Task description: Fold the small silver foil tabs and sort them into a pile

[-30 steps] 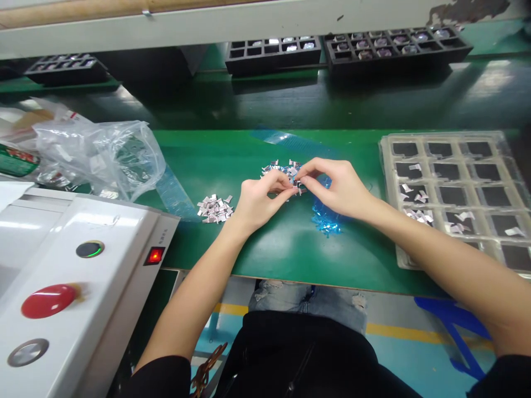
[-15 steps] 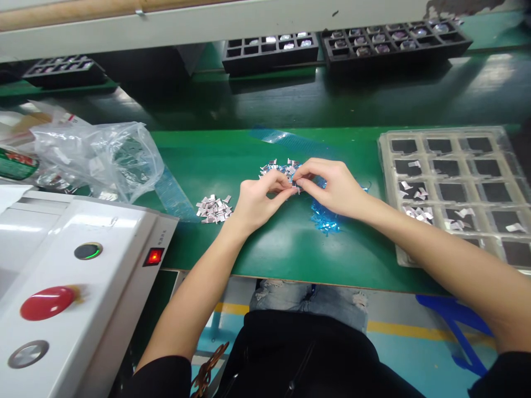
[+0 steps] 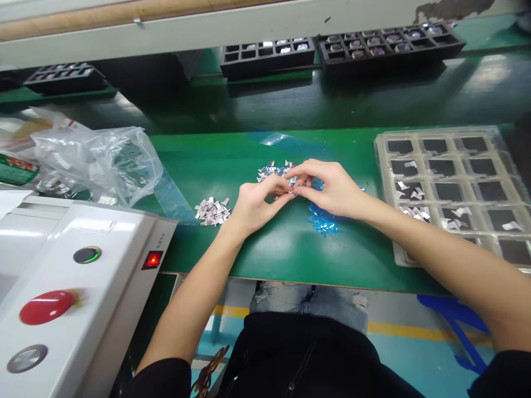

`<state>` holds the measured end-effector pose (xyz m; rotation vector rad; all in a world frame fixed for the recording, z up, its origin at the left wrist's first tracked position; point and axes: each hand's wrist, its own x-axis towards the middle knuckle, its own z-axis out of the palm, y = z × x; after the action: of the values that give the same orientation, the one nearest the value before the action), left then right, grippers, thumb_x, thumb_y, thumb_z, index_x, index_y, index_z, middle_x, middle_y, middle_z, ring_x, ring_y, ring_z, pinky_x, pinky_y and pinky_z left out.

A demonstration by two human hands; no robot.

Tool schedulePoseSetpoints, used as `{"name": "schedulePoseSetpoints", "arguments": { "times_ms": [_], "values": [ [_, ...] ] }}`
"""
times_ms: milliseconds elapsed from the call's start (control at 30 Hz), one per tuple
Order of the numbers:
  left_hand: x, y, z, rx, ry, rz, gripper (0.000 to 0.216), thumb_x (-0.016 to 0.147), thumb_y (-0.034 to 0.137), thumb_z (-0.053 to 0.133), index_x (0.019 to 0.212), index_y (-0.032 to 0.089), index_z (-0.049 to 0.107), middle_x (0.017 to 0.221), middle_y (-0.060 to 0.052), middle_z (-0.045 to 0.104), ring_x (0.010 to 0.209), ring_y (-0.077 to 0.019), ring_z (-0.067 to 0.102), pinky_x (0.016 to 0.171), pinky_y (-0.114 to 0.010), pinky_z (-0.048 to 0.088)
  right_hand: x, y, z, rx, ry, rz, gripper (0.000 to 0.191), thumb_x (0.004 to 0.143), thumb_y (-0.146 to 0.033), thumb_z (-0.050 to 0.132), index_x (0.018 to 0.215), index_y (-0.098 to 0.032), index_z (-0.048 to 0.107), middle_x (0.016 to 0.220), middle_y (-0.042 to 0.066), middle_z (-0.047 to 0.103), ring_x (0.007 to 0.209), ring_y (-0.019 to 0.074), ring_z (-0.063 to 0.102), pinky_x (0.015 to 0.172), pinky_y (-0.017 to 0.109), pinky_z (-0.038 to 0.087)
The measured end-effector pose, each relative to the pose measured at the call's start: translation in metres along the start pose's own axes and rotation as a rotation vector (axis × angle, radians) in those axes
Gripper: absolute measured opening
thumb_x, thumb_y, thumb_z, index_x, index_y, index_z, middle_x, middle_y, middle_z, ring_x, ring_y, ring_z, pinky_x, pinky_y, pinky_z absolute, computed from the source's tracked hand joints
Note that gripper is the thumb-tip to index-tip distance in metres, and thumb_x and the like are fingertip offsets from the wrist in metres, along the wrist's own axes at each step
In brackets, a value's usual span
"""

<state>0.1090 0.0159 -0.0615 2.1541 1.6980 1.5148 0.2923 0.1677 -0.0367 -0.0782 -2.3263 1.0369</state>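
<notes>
My left hand (image 3: 262,205) and my right hand (image 3: 327,188) meet fingertip to fingertip over the green bench, both pinched closed. Whatever sits between the fingertips is tiny and mostly covered; its kind does not show. Just beyond the fingers lies a pile of small silvery pieces with bits of blue (image 3: 269,170), partly hidden by my hands. Left of my left hand is a second heap of small pale flat pieces (image 3: 212,211). Thin blue film scraps (image 3: 323,220) are heaped under and in front of my right hand.
A clear compartment tray (image 3: 385,188) with some pale pieces stands at right. To the left are a white machine (image 3: 116,265) with a red button and a clear plastic bag (image 3: 124,160). Black divided trays (image 3: 269,61) line the back shelf. A blue strip (image 3: 286,141) lies behind my hands.
Both hands stay in nearly the same place. The fingers of my right hand have shifted slightly, its index finger now reaching further over the left fingertips. The view has tilted a little.
</notes>
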Motion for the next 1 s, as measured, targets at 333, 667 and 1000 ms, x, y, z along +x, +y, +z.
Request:
{"name": "schedulePoseSetpoints", "arguments": {
  "times_ms": [333, 667, 1000],
  "values": [
    [0.001, -0.010, -0.003, 0.173, 0.039, -0.089, 0.008, 0.104, 0.021, 0.078, 0.104, 0.023, 0.085, 0.100, -0.001, 0.089, 0.087, -0.0178, 0.084, 0.087, -0.029, 0.067, 0.003, 0.012, -0.019, -0.401, 0.125, 0.164, 0.028, 0.107, -0.029, 0.063, 0.126, -0.023, 0.083, 0.116, 0.013, 0.083, 0.111, 0.0358, 0.076, 0.105, 0.061, 0.061],
    [0.001, -0.018, -0.007, 0.274, -0.099, -0.071, 0.015, 0.106, 0.018, 0.071, 0.104, 0.024, 0.084, 0.110, -0.005, 0.087, 0.105, -0.0253, 0.076, 0.094, -0.042, 0.063, -0.004, 0.064, -0.057, -0.767, -0.041, 0.407, 0.031, 0.104, -0.032, 0.063, 0.124, -0.020, 0.084, 0.132, 0.021, 0.074, 0.130, 0.0477, 0.065, 0.115, 0.074, 0.054],
    [0.001, -0.016, -0.013, 0.290, -0.107, -0.096, 0.016, 0.108, 0.022, 0.067, 0.106, 0.024, 0.083, 0.121, -0.007, 0.084, 0.115, -0.0266, 0.074, 0.102, -0.047, 0.063, 0.001, 0.081, -0.073, -0.614, 0.006, 0.453, 0.041, 0.095, -0.025, 0.070, 0.134, -0.023, 0.083, 0.136, 0.015, 0.079, 0.131, 0.0431, 0.068, 0.124, 0.070, 0.051]
  ]
}}
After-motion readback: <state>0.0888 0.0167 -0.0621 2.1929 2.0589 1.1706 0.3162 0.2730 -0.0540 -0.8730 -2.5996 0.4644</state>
